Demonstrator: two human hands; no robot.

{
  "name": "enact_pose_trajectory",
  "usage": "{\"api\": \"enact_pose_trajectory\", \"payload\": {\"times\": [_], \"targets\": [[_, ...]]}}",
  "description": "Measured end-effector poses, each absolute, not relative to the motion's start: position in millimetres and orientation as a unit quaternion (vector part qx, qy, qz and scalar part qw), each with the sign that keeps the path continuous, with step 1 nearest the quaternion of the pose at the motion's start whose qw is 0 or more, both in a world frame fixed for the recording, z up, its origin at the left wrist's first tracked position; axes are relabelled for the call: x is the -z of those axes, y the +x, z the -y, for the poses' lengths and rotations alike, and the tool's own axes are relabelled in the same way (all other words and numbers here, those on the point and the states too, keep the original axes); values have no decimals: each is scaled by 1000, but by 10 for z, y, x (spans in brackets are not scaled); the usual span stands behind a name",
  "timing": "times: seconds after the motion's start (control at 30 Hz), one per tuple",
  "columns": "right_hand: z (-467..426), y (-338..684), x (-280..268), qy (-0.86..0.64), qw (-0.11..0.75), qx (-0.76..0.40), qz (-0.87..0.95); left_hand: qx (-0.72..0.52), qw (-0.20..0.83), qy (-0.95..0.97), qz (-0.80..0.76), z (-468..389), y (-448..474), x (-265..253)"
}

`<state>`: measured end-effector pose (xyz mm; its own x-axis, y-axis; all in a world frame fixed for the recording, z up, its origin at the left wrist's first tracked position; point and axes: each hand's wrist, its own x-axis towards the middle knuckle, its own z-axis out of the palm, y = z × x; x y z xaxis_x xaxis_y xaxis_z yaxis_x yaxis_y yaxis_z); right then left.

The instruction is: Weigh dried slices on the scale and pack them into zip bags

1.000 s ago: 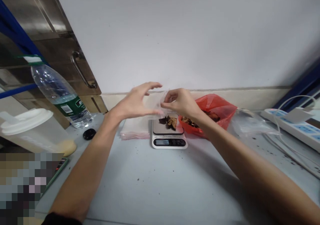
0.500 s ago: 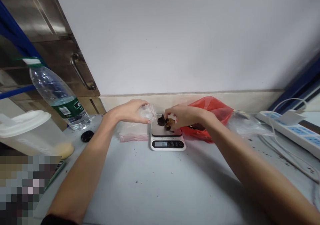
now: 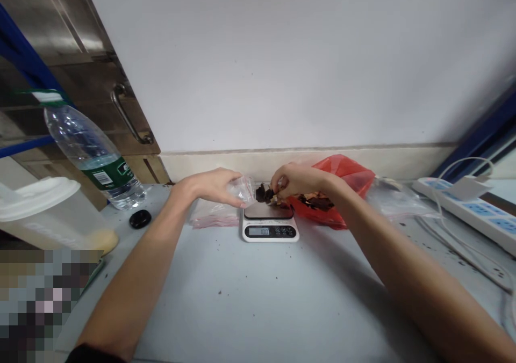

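Your left hand (image 3: 213, 186) has a clear baggie (image 3: 245, 190) in its grip, while your right hand (image 3: 300, 179) pinches some dried brown bits (image 3: 264, 194) over the little scale (image 3: 271, 233).

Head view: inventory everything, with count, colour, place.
table: one, pale grey, foreground
wall: one, white, behind
scale: one, white, centre
sack: one, red, right of scale
dried pieces: several, brown, on scale, in sack
small bag: one, clear, held
bag stack: one, transparent, left of scale
loose plastic: uncounted, transparent, right
power strip: one, white-blue, right
cables: uncounted, white, right
rails: uncounted, blue, both sides
disc: one, black, left
bottle: one, clear, left
cup: one, whitish, left
handle: one, metallic, back left
left hand: one, bare, holding small bag
right hand: one, bare, at dried pieces
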<state>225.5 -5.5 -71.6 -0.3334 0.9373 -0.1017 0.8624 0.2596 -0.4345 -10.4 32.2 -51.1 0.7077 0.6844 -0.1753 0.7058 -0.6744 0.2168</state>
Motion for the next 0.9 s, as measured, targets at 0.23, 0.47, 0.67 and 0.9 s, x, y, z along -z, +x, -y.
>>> {"api": "enact_pose_trajectory", "payload": {"times": [0.23,0.47,0.67,0.9], "targets": [[174,2262,541,-544,237,-224,774,12,149,921,-360,-294,-51,544],[344,2006,435,-507,274,-248,779,-12,164,922,-350,-277,-16,535],[310,2117,465,-384,350,-387,761,-62,195,929,-310,-290,-54,511],[256,2140,537,-356,420,-433,714,-83,224,920,-311,-250,-48,480]]}}
